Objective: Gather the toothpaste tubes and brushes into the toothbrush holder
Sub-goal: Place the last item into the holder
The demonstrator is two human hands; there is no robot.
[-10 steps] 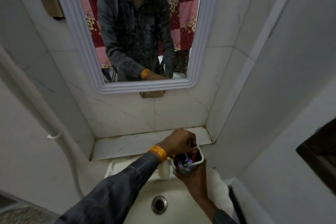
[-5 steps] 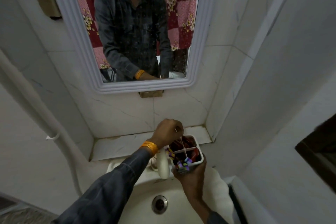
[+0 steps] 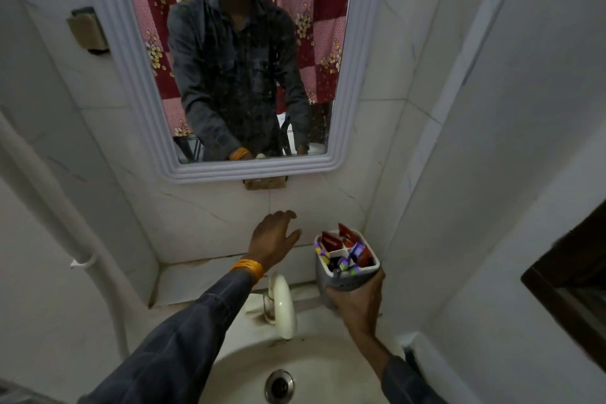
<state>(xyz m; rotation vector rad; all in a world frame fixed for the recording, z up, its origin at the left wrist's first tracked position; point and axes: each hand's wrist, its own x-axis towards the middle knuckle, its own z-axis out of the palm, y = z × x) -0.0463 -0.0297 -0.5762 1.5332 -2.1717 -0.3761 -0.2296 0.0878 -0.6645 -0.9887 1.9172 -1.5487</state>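
A white toothbrush holder point(image 3: 328, 275) with four compartments is gripped from below by my right hand point(image 3: 359, 300), above the right back corner of the sink. Red toothpaste tubes point(image 3: 344, 236) stick out of its far compartments. Purple and green brushes point(image 3: 347, 264) fill the near ones. My left hand point(image 3: 273, 238) hovers to the left of the holder over the ledge, fingers spread, holding nothing. An orange band sits on that wrist.
A white tap point(image 3: 283, 308) stands at the back of the white sink point(image 3: 236, 367), between my arms. A tiled ledge point(image 3: 203, 275) runs along the wall behind it. A white-framed mirror point(image 3: 347, 108) hangs above. Walls close in on the right.
My left hand has pulled out of the holder and moved up and left, now spread open. My right hand has carried the holder to the right and tilted it slightly.
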